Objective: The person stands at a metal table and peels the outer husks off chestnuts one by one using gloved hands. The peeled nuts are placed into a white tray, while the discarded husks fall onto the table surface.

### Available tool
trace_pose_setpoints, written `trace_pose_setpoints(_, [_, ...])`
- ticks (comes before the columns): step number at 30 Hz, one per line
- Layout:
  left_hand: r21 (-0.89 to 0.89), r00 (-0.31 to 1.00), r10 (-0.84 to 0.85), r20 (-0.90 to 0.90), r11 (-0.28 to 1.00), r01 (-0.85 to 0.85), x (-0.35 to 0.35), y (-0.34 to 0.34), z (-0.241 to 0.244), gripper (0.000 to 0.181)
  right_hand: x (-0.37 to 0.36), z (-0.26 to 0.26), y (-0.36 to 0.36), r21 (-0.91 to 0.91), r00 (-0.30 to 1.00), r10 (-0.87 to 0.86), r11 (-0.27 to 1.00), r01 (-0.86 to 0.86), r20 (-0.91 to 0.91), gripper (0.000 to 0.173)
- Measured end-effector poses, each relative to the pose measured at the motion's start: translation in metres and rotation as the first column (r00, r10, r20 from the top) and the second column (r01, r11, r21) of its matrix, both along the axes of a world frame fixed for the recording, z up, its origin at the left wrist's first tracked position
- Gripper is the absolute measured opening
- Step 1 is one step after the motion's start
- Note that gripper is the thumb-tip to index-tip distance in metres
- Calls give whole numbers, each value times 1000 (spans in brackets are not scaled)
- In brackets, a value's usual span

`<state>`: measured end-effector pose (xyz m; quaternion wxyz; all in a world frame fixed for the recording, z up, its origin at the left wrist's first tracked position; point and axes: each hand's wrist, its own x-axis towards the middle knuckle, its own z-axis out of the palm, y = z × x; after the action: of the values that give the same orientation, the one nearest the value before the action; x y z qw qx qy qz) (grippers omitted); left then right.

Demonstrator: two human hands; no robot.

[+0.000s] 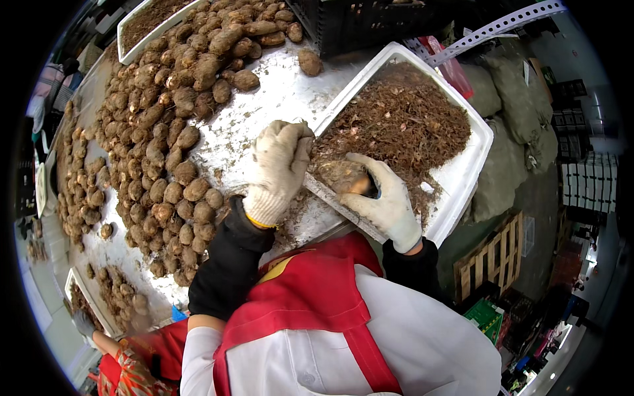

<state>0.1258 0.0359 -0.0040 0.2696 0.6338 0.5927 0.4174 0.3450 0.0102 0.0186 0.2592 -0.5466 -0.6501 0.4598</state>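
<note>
My left hand (282, 166), in a whitish knitted glove, is closed by the near left corner of a white foam box (483, 136); whether something is inside the fist is hidden. My right hand (386, 198), in a similar glove, grips a brown hairy taro corm (344, 175) over the box's near edge. A pale orange patch shows on the corm beside the thumb and fingers. Brown fibrous peelings (396, 119) fill much of the box. To the left, a large heap of taro corms (153, 148) lies on the metal table (282, 79).
A black plastic crate (342, 24) stands at the table's far side, near a perforated metal bar (495, 27). Full sacks (510, 99) and a wooden pallet (490, 252) are on the right. A co-worker's gloved hand (83, 322) is at another foam box, lower left.
</note>
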Motion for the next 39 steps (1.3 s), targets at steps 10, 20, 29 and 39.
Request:
trace_pose_setpoints(10, [-97, 877, -405, -258, 914, 394, 18, -12, 18, 9, -5, -9, 0, 28, 992, -47, 999, 44, 118, 68])
trace_pose_setpoints(20, [-122, 983, -167, 79, 977, 176, 11, -1, -21, 18, 13, -7, 1, -74, 993, -64, 996, 57, -101, 65])
trace_pose_setpoints(29, [-132, 955, -169, 245, 970, 205, 11, -9, -7, 23, 21, -10, 3, -277, 913, -187, 957, 86, -363, 64])
trace_pose_setpoints(39, [-138, 939, -299, -167, 951, 278, 21, -9, 2, 9, 18, -16, 1, -237, 935, -117, 971, 37, -335, 60])
